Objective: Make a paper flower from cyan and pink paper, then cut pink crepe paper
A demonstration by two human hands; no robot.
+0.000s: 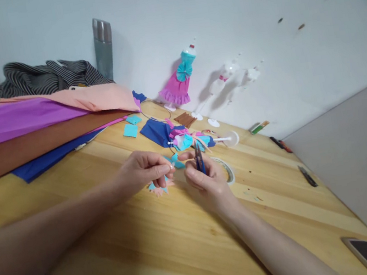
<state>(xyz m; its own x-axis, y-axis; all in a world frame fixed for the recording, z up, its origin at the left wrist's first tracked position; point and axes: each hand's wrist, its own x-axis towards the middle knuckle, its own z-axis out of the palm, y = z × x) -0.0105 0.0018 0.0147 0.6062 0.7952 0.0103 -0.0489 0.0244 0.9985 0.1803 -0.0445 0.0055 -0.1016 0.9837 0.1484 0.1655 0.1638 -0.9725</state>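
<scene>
Left hand (144,168): thumb and fingertips together, clamped on a small pale piece (171,167), too small to identify.
Right hand (209,180): closed around blue-handled scissors (200,162), metal tips pointing away from the wrist; whether the blades are parted, I cannot tell.
Pinch and blades: likely fine handwork on the pale piece; a next move calls for a firm pinch and tips clear of the left fingers.
Cyan scrap (178,160): just behind the gap between the 2 hands; thin, matte, curved edges.
Pointed scraps (159,190): below the left fingertips; pink and cyan, jagged like petals.
Tape roll (229,169): just right of the right hand; a smooth, pale ring.
2 cyan squares (130,130): beyond the left hand, flat.
Tabletop (145,246): beneath both hands; glossy wood, long grain.
</scene>
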